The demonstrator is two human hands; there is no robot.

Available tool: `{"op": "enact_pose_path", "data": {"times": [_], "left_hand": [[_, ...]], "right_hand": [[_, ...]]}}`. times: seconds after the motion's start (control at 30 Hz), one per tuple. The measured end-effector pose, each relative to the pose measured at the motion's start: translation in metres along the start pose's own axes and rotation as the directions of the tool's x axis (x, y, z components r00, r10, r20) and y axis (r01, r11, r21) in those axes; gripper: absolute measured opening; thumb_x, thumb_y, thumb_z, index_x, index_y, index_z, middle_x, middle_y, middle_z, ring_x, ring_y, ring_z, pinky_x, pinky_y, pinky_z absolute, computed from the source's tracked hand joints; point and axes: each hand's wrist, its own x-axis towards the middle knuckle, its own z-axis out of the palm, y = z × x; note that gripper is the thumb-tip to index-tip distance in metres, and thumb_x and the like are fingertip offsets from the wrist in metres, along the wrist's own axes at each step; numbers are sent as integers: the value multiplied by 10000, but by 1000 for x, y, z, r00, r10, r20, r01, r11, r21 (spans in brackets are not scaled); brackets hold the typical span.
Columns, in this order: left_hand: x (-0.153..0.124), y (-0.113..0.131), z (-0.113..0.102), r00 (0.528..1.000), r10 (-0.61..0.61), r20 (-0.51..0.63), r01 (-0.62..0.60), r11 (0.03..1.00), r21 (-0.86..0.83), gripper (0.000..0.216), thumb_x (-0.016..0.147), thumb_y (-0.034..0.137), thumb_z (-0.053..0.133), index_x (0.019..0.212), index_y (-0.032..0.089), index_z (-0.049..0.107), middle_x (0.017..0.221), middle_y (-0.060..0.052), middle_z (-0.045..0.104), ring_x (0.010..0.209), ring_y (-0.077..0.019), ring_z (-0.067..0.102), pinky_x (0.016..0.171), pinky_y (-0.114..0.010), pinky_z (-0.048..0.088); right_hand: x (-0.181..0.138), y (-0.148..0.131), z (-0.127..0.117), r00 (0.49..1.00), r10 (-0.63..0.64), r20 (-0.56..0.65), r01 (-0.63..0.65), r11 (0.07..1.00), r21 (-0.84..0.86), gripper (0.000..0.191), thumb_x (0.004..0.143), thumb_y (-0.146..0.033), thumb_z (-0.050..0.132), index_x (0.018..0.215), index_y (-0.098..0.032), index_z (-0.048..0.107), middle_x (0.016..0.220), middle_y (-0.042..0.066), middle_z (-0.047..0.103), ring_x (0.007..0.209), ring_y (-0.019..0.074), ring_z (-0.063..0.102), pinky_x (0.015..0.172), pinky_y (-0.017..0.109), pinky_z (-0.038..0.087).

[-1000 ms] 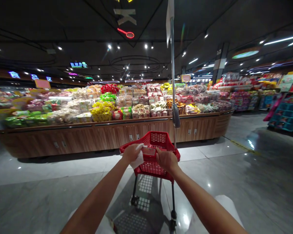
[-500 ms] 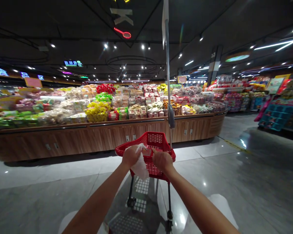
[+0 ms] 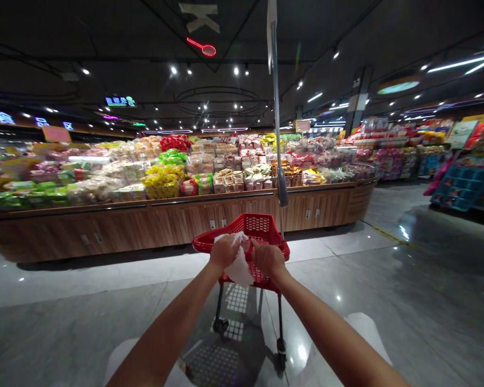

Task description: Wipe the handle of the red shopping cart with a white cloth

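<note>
A red plastic shopping cart (image 3: pixel 258 221) stands right in front of me, with black legs and wheels. My left hand (image 3: pixel 225 251) is closed on a crumpled white cloth (image 3: pixel 240 270) at the left part of the cart's handle. The cloth hangs below the fingers, and its exact material is hard to make out. Closed round the right part of the same handle is my right hand (image 3: pixel 268 259). A short piece of the red handle (image 3: pixel 247 246) shows between the two hands. The fingers' undersides are hidden.
Beyond the cart runs a long wooden display counter (image 3: pixel 177 220) heaped with packaged snacks (image 3: pixel 226 180). A tall metal pole (image 3: pixel 277 107) rises at the cart's right side. Further right stand a blue rack (image 3: pixel 460 183) and stacked goods (image 3: pixel 389 161). The floor (image 3: pixel 371 279) is grey and shiny.
My left hand has slid slightly right and up along the handle with the cloth, closer to my right hand. My right hand keeps its grip. The view has shifted slightly.
</note>
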Motion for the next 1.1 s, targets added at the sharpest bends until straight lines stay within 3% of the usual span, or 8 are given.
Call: {"op": "enact_pose_path", "data": {"times": [0.1, 0.23, 0.43, 0.53, 0.6, 0.77, 0.9, 1.1], "left_hand": [[-12, -15, -6, 990, -93, -104, 93, 996, -9, 349, 942, 289, 342, 1061, 178, 650, 1096, -101, 696, 1066, -241, 626, 968, -445, 485], [-34, 3, 4, 964, -133, -232, 134, 991, -12, 326, 934, 292, 387, 1089, 163, 643, 1161, -123, 669, 1154, -262, 576, 1045, -485, 417], [-14, 37, 22, 993, 16, -113, -19, 999, -28, 319, 922, 247, 411, 1138, 164, 630, 1201, -108, 654, 1163, -247, 572, 1059, -455, 417], [1, 21, 12, 997, 67, -47, -68, 998, -17, 315, 921, 270, 415, 1125, 179, 637, 1170, -91, 672, 1122, -229, 600, 1022, -421, 456], [0, 1, 0, 999, 23, -37, -23, 1000, 6, 318, 932, 279, 394, 1107, 187, 644, 1136, -79, 689, 1094, -220, 617, 988, -402, 481], [-38, -28, -14, 979, -105, -175, 117, 991, 63, 304, 937, 287, 410, 1131, 206, 628, 1164, -65, 676, 1099, -219, 609, 996, -407, 473], [-57, -4, 4, 950, -125, -285, 158, 983, 97, 303, 940, 279, 421, 1149, 180, 616, 1236, -108, 630, 1189, -256, 546, 1051, -473, 415], [-10, 40, 15, 999, 6, -53, -1, 995, 95, 299, 945, 241, 393, 1131, 195, 623, 1200, -75, 653, 1166, -219, 561, 1041, -419, 411]], "right_hand": [[0, -1, 1, 1000, 10, -12, -10, 1000, 0, 459, 973, -262, 296, 1377, -94, 433, 836, 173, 687, 733, 260, 680, 611, 369, 503], [0, -3, -2, 999, 35, -24, -34, 999, 9, 455, 978, -261, 263, 1363, -102, 449, 805, 159, 686, 705, 251, 682, 587, 350, 500], [8, 0, 0, 999, 40, -34, -40, 999, 10, 392, 957, -203, 292, 1232, -110, 556, 791, 147, 691, 689, 253, 686, 563, 320, 483], [9, 3, 4, 999, 11, -47, -12, 1000, -16, 417, 965, -238, 295, 1292, -110, 519, 819, 156, 693, 686, 254, 683, 555, 321, 478], [8, 5, 7, 998, -13, -59, 11, 999, -39, 448, 968, -259, 299, 1363, -119, 456, 849, 162, 696, 696, 255, 681, 554, 325, 478], [4, 5, 10, 997, 1, -72, -4, 999, -43, 452, 970, -271, 291, 1371, -142, 454, 830, 148, 698, 706, 254, 676, 564, 326, 472], [5, 3, 10, 997, 8, -76, -9, 1000, -7, 419, 959, -261, 315, 1310, -143, 512, 818, 149, 696, 689, 261, 678, 553, 328, 464], [8, 5, 6, 995, 21, -100, -16, 999, 45, 352, 957, -262, 342, 1161, -140, 602, 822, 139, 702, 691, 237, 680, 550, 289, 432]]}}
